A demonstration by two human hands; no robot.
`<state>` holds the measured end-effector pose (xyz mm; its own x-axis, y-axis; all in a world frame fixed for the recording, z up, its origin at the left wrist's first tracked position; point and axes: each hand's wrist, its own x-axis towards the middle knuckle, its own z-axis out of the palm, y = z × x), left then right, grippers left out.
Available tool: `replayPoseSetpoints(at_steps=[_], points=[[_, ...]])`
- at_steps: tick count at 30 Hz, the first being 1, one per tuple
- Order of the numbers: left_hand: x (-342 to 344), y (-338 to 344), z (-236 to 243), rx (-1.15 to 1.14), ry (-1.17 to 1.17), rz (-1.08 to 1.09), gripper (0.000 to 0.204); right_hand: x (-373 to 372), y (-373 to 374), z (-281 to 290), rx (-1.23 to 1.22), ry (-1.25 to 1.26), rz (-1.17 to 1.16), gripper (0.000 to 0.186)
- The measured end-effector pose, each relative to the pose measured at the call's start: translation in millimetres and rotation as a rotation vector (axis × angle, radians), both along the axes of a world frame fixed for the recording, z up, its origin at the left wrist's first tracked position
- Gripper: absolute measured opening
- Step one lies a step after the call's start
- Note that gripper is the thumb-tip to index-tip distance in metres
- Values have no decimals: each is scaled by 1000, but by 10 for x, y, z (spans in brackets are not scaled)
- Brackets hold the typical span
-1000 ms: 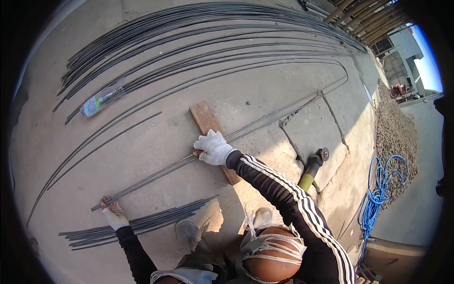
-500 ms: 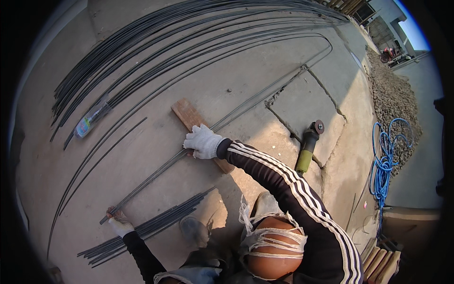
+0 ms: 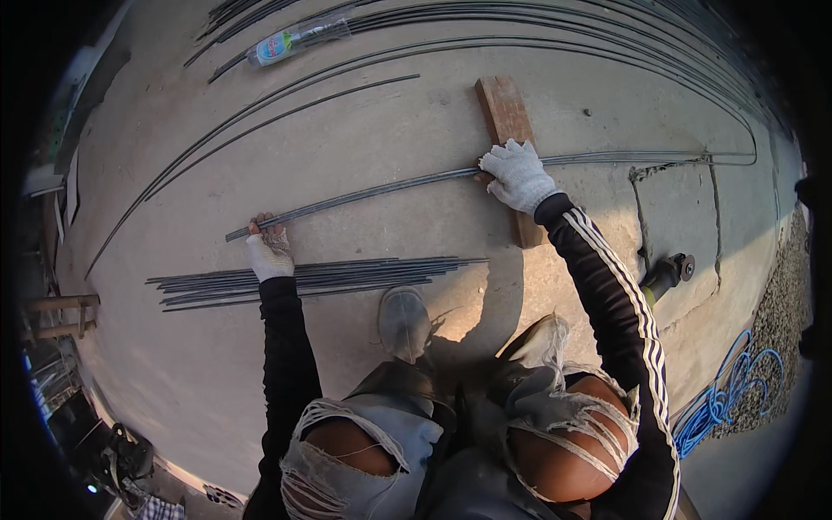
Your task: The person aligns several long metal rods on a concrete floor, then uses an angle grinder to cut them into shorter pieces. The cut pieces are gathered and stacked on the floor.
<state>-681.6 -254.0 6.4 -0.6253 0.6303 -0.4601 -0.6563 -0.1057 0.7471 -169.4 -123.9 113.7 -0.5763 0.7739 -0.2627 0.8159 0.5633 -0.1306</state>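
My left hand [image 3: 270, 253], in a white glove with bare fingertips, is closed round the left end of a few thin steel rebar rods [image 3: 373, 197]. Farther right, my right hand [image 3: 518, 178], gloved alike, grips the same rods where they cross a wooden block [image 3: 503, 108]. Beyond it the rods run right and bend back in a tight loop. Close to my left wrist lies a bundle of short cut rebar pieces [image 3: 347, 279], flat on the concrete. The palm side of my right hand is hidden.
Long rebar [image 3: 451, 43] curves across the far floor, with a labelled plastic bottle [image 3: 276, 48] on it. An angle grinder [image 3: 669, 274] lies to the right, partly behind my right arm, near cracks in the concrete. Blue hose [image 3: 718, 394] and gravel [image 3: 776, 321] are at the far right.
The view has turned and shifted, so the rods now lie more level across it. Both hands still grip the rods at about the same places. More of my knees shows.
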Motion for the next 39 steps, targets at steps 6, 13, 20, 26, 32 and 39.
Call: replayPoseSetpoints(at_steps=[6,13,20,26,32,39], points=[[172,51,183,-9,-8,27,28,-20,-154,38,99,76,-27,37],[156,67,128,22,-50,54,33,-323,-903,-136,-24,365,198,30],[187,48,184,16,-68,36,36,-690,-1205,-346,-242,420,137,21],[387,-180,473,-195,3,-112,47,-793,-1275,-421,-209,384,91,22],[812,-632,790,-211,1650,-1090,25,-774,-1272,-418,-221,428,79,19],[769,-631,674,-59,1863,-1223,13,-443,-1138,-308,-198,502,0,31]])
